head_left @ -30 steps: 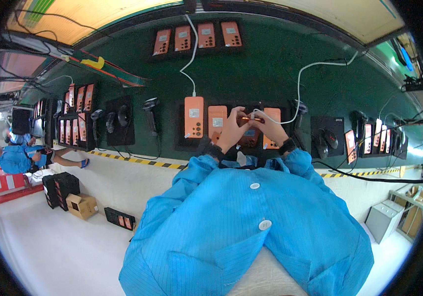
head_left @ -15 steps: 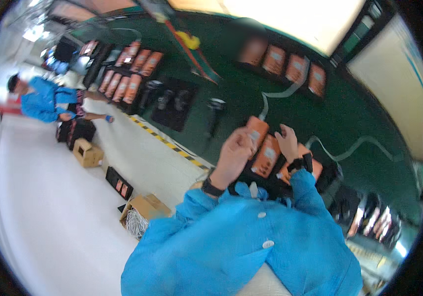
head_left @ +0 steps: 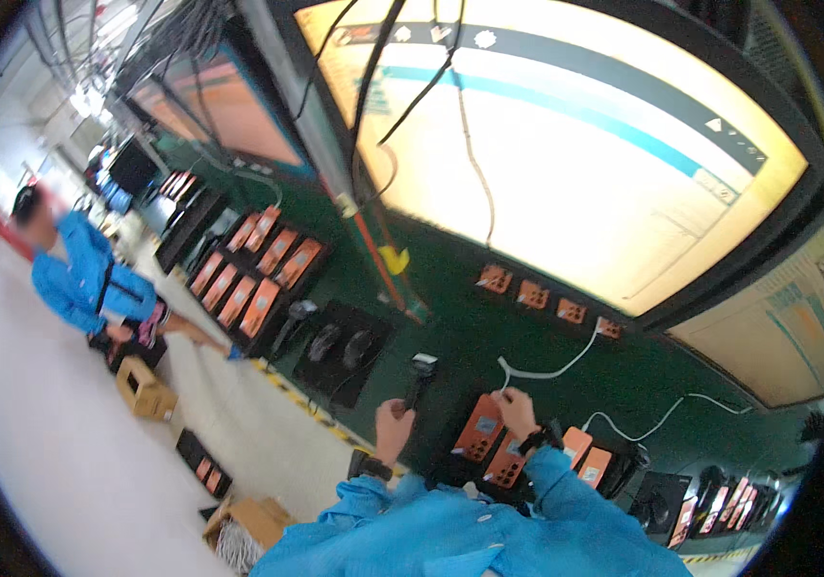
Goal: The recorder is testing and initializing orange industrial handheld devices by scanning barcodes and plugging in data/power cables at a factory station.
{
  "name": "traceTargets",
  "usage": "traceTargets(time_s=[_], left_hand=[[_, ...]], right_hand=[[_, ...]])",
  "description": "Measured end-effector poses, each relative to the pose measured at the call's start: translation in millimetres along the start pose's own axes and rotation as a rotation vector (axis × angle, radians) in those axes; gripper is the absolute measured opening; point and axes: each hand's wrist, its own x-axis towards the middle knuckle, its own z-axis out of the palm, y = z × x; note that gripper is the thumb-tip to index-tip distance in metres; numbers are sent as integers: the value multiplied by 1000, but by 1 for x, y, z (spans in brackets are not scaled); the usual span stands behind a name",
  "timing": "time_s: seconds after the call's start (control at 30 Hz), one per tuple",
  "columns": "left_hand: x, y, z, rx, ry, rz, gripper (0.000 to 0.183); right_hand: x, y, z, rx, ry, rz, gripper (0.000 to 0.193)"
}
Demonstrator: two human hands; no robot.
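Note:
My left hand (head_left: pixel 394 429) is closed at the lower end of the dark handle of a handheld barcode scanner (head_left: pixel 423 367), which lies on the green tabletop. My right hand (head_left: pixel 516 410), fingers pinched, is at the upper end of an orange box-shaped device (head_left: pixel 478 429), where a white cable (head_left: pixel 547 373) comes in. The fingers hide the cable's end. A second orange device (head_left: pixel 505 462) with dark round holes lies beside it, partly behind my right wrist. More orange devices (head_left: pixel 594 466) lie to the right of that wrist.
Several orange devices (head_left: pixel 532 294) line the foot of a large bright monitor (head_left: pixel 566 144). More sit in a dark tray (head_left: pixel 256 306) at left, near a black mat (head_left: pixel 340 351). A person (head_left: pixel 95 274) in blue stands in the aisle by cardboard boxes (head_left: pixel 146 387).
The view has tilted up, showing more of the monitor. My left hand has left the orange device for the scanner handle. My right hand has moved to that device's cable end.

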Motion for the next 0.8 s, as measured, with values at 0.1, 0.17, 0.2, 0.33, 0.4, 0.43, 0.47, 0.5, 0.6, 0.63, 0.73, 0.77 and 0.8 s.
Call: traceTargets(time_s=[0.1, 0.17, 0.2, 0.33, 0.4, 0.43, 0.47, 0.5, 0.6, 0.63, 0.73, 0.77, 0.8], left_hand=[[35, -15, 22, 409, 5, 221, 59], [59, -14, 36, 370, -172, 80, 66], [58, 32, 33, 108, -394, -12, 65], [91, -13, 49, -127, -345, -90, 41], [81, 2, 44, -173, -380, -182, 32], [67, 6, 40, -133, -367, -164, 33], [59, 15, 38, -94, -353, -131, 35], [52, 19, 36, -57, -353, -106, 37], [21, 13, 16, 86, -302, 21, 44], [12, 14, 17, 130, -363, -5, 46], [-31, 21, 8, 89, -461, 12, 37], [-52, 31, 3, 87, -505, -26, 36], [-62, 39, 2, 88, -535, -36, 36]], right_hand=[[-22, -15, -2, -1, 41, 10, 28], [-26, -5, 4, -65, 115, -27, 27], [-25, 3, 6, -139, 160, -17, 27], [-13, 25, 35, -85, 174, 83, 25], [-12, 17, 34, -93, 166, 77, 26], [-19, 22, 33, -77, 171, 69, 27], [-18, 23, 28, -58, 187, 49, 27], [-20, 30, 19, -143, 198, -26, 28], [-41, 52, -9, -473, 134, -211, 31], [-48, 75, -22, -550, 155, -339, 38], [-72, 74, -51, -695, 20, -184, 66], [-79, 81, -58, -656, -27, -204, 65], [-78, 82, -63, -726, -76, -221, 61]])
